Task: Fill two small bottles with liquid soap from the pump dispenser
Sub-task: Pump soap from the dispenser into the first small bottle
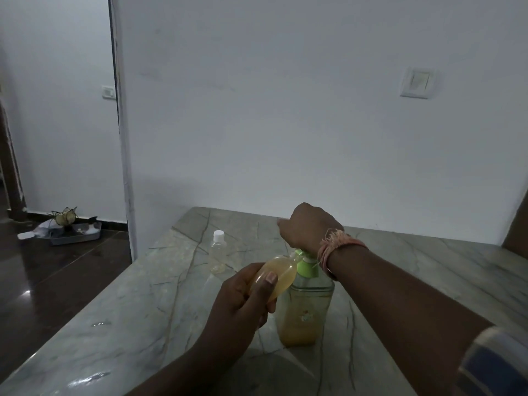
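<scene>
Amber soap fills the tilted bottle (pixel 278 277) beside the dispenser (pixel 304 307).

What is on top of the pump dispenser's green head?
The right hand presses on the pump dispenser, covering the top of its green head; the spout tip is hidden behind the small bottle held by the left hand.

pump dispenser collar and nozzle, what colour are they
Light green, on the pump dispenser, whose top the right hand presses. The head view, the only one, shows it.
</scene>
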`<state>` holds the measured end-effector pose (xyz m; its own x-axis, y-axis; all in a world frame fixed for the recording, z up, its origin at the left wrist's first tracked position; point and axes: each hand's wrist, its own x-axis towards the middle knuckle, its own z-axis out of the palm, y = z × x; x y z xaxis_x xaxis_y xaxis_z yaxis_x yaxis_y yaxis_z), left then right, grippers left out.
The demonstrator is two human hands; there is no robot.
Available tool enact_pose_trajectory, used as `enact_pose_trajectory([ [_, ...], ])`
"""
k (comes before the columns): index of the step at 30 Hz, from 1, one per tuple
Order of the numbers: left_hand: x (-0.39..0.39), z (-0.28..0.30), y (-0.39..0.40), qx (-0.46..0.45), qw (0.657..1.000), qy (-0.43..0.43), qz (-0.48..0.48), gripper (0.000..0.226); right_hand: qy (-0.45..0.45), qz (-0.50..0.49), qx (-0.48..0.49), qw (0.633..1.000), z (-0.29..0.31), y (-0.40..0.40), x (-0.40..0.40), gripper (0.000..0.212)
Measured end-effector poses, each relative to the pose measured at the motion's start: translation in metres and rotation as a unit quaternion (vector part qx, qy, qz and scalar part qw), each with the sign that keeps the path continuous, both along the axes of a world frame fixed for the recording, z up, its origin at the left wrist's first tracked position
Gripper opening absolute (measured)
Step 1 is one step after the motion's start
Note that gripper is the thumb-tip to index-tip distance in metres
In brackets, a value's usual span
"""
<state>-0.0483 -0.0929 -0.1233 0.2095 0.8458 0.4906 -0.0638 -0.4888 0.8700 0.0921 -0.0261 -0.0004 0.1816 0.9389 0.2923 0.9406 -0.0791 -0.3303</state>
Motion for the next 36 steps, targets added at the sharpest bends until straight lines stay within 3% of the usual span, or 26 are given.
enact_pose_trajectory([
  [6, 0.0005, -0.0003, 0.0025, -0.012, 1.000, 0.005, 0.001, 0.038, 0.025, -0.025, 0.044, 0.998, -0.0048, -0.0003, 0.0010, 0.037],
  [16, -0.0004, -0.0014, -0.0011, -0.009, 1.000, -0.003, 0.000, 0.045, 0.006, -0.003, 0.011, 1.000, 0.0011, -0.0042, -0.0005, 0.032],
  [19, -0.0005, -0.0004, 0.0006, -0.001, 1.000, -0.003, -0.001, 0.041, 0.037, -0.005, 0.044, 0.998, -0.0034, -0.0032, 0.0024, 0.036],
  [24, 0.0001, -0.0026, 0.0021, -0.004, 1.000, -0.004, -0.002, 0.042, 0.039, -0.008, 0.011, 0.999, -0.0046, -0.0035, 0.0029, 0.035],
  [31, 0.0002, -0.0009, 0.0023, -0.003, 1.000, -0.011, -0.013, 0.032, -0.015, 0.010, 0.048, 0.999, 0.0019, -0.0018, -0.0023, 0.035],
  [36, 0.0028, -0.0035, 0.0046, -0.007, 1.000, -0.009, -0.014, 0.030, 0.035, 0.004, 0.035, 0.999, -0.0052, 0.0009, 0.0051, 0.035],
])
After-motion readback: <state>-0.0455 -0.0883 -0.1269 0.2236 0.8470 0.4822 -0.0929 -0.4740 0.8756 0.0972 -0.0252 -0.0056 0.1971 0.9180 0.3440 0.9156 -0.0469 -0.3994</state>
